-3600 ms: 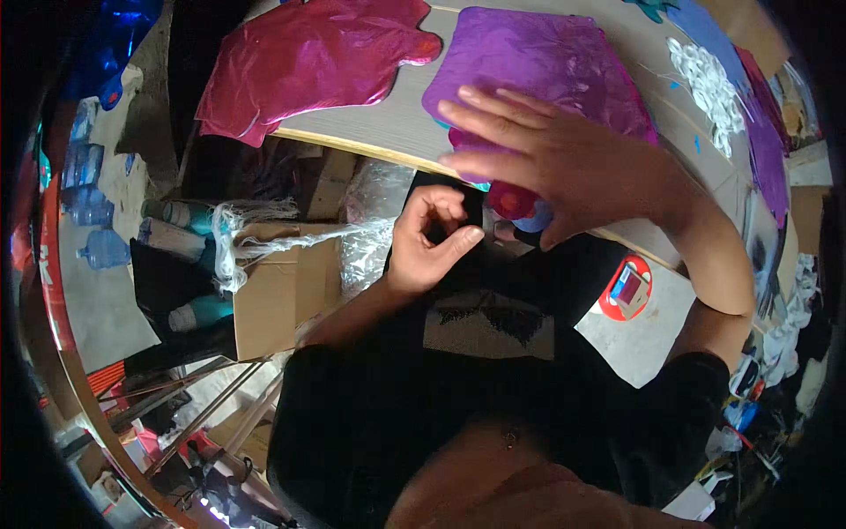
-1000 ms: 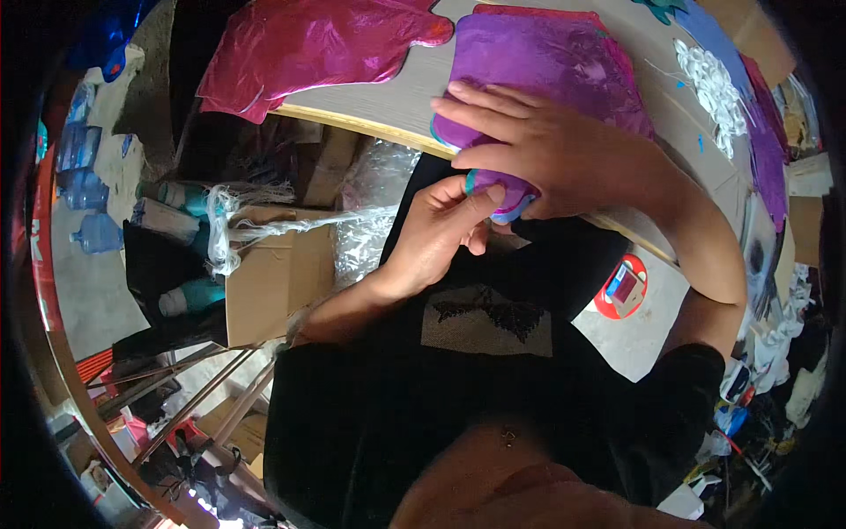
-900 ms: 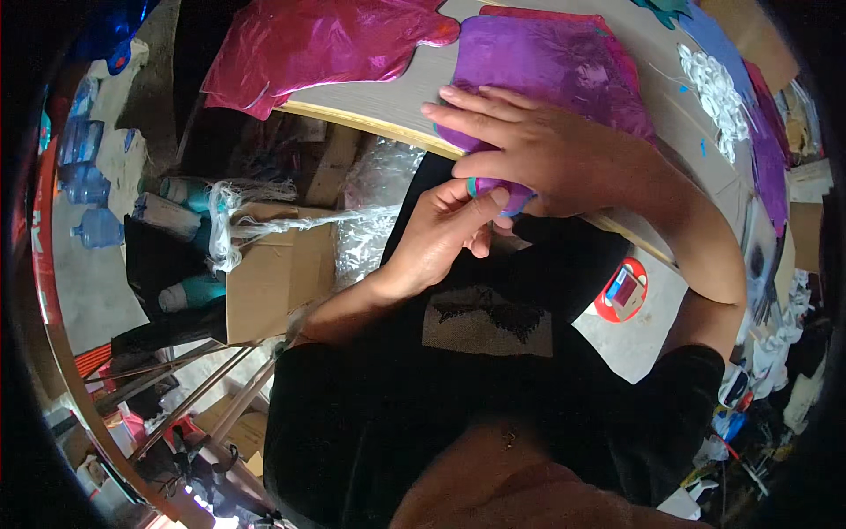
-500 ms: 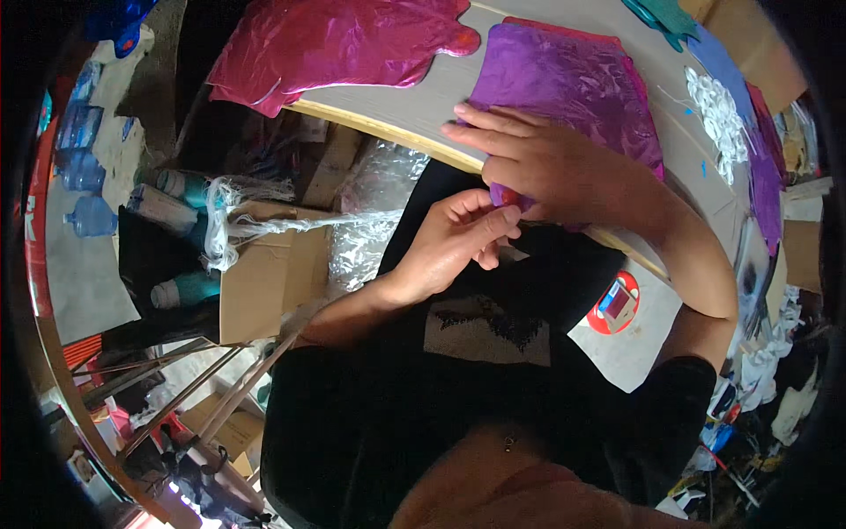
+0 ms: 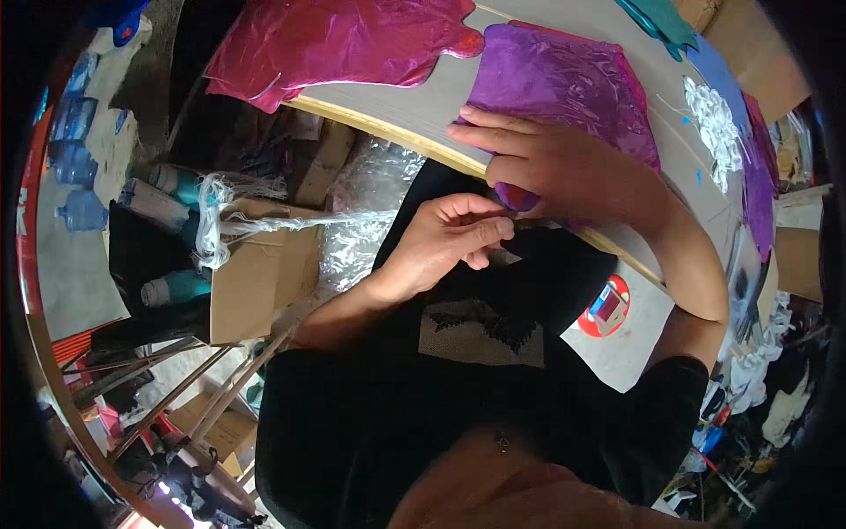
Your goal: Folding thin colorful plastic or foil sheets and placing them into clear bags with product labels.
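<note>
A stack of flat, shiny purple foil balloons [image 5: 555, 75], uninflated, lies at the table's near edge. My right hand [image 5: 542, 163] rests across its near part with some fingers stretched out. Its thumb side grips a small purple tab [image 5: 515, 197] that sticks out past the table edge. Just below the tab is my left hand [image 5: 445, 242], its thumb and forefinger pinched together. Whatever lies between those fingertips is too small to make out. Left of the stack, a flat magenta foil balloon [image 5: 344, 44] hangs partly over the table edge.
The grey table [image 5: 419, 101] has a pale wooden edge. White strings [image 5: 714, 123] lie bunched on its right side. A white string bundle [image 5: 211, 220] hangs by an open cardboard box [image 5: 256, 291] at left. A red stool [image 5: 605, 306] stands below the table.
My left fingertips have drawn slightly away from the purple tab, which now shows below my right hand's fingers. My right hand has stayed almost in place on the stack.
</note>
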Demonstrator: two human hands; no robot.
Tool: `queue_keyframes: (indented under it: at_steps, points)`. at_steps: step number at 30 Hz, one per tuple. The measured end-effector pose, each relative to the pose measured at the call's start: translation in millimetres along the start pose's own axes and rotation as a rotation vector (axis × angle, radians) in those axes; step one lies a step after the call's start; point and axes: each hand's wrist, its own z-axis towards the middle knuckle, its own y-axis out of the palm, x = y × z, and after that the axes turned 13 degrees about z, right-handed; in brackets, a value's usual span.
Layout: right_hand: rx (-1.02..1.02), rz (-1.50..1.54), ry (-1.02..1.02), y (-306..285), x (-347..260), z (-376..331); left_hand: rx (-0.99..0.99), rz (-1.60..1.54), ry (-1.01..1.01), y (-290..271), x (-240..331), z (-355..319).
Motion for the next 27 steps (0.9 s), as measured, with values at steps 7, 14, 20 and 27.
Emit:
queue_keyframes:
  at_steps: [7,14,20,27]
  points:
    - [-0.055,0.121,0.056,-11.5,7.6,-2.7,0.013,-0.116,-0.051,2.1,-3.9,8.9]
    - [-0.087,0.261,0.132,-18.2,12.6,-6.4,0.013,-0.149,-0.097,8.5,4.6,15.3]
    - [-0.113,0.205,0.138,-18.5,14.3,-10.7,0.130,-0.103,-0.041,19.6,-1.1,24.0]
    - [-0.086,0.232,0.169,-11.6,6.7,-9.9,0.170,-0.028,0.019,16.0,-2.8,3.4]
